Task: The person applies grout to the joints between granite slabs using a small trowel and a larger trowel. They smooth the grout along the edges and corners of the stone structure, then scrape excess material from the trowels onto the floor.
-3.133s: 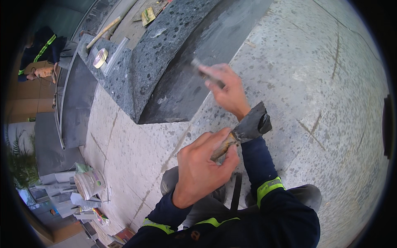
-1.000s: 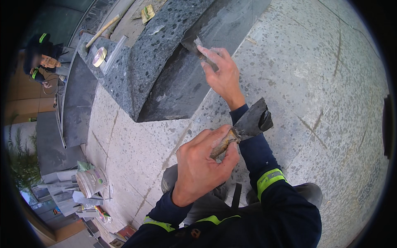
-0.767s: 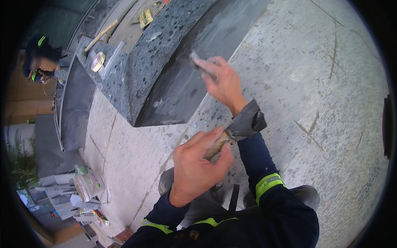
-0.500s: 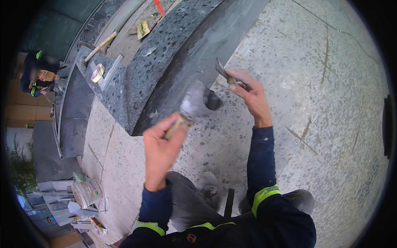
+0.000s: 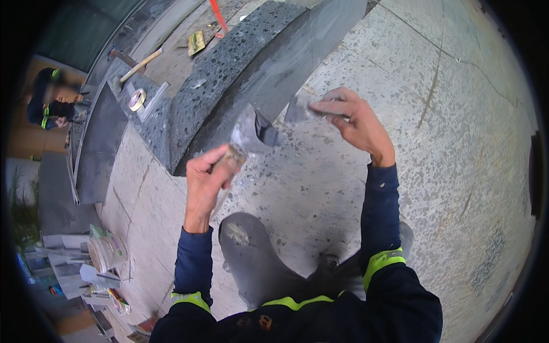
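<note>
My left hand (image 5: 207,183) grips the handle of a putty knife (image 5: 245,127), its broad blade raised above the floor. A lump of dark grey paste (image 5: 267,135) sits at the blade's right side. In my right hand (image 5: 363,127), fingers and thumb pinch a second scraper (image 5: 298,108), whose flat grey blade points left and is partly blurred. The two blades are apart. Just beyond them runs a dark grey stone ledge (image 5: 229,71) with a speckled top and a smoother, smeared front face.
On the stone at left lie a wooden-handled tool (image 5: 141,65), a tape roll (image 5: 136,100) and a metal bar (image 5: 154,102). A yellow pad (image 5: 196,43) lies farther back. A bucket (image 5: 107,254) stands at lower left, near stacked slabs. Another person (image 5: 50,97) is at far left.
My hands are farther apart. The left putty knife with its paste has shifted left; my right hand has moved right, and its scraper has turned to show more of its blade. The view has shifted slightly.
</note>
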Motion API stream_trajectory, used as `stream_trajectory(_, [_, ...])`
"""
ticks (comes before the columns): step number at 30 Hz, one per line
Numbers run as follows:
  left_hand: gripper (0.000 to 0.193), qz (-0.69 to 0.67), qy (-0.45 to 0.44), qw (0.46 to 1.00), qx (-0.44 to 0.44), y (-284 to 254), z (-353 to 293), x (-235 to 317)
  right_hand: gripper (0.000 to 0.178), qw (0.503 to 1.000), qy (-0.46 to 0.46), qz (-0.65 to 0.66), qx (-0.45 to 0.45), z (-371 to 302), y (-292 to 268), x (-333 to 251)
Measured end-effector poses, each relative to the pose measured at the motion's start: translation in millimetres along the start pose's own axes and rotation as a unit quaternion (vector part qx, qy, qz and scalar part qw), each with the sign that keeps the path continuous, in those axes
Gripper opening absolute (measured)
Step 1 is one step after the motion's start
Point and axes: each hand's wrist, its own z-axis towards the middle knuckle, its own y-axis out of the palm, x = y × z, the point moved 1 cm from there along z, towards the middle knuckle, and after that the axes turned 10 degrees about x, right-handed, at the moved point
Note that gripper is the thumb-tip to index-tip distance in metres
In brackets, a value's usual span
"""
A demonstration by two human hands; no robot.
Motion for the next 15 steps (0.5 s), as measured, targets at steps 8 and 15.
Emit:
stream_trajectory(8, [0.041,0.210,0.131,0.954,0.170,34,-15,33,0.056,0.954,-0.220,-0.197,0.061,-11,-30,-64])
stream_trajectory(15, [0.039,0.322,0.193,0.908,0.184,42,-6,27,0.059,0.930,-0.226,-0.291,0.007,11,11,-48])
